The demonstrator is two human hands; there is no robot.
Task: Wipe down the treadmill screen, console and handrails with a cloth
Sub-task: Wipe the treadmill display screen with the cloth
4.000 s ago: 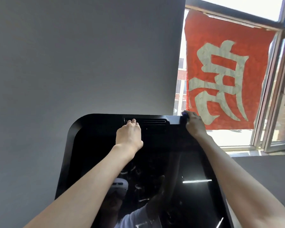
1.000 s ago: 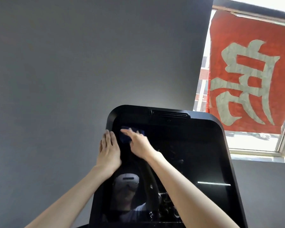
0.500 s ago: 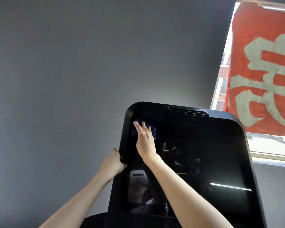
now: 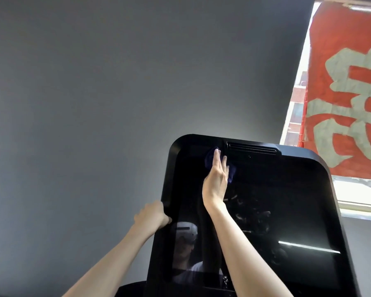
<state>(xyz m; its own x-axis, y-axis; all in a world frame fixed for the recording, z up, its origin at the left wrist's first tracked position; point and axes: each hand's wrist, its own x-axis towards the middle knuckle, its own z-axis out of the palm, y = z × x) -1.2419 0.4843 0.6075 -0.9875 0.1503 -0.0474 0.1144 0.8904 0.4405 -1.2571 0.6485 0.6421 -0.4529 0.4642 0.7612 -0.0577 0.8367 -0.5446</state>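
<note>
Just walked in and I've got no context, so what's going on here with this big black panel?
A person is wiping the treadmill screen. Their right hand presses a dark blue cloth flat against the top of the glass, just left of the vent slot. Their left hand holds the screen's left edge, seemingly to steady it. Lower on the glass, pale marks could be smears or reflections; I can't tell which.
</note>
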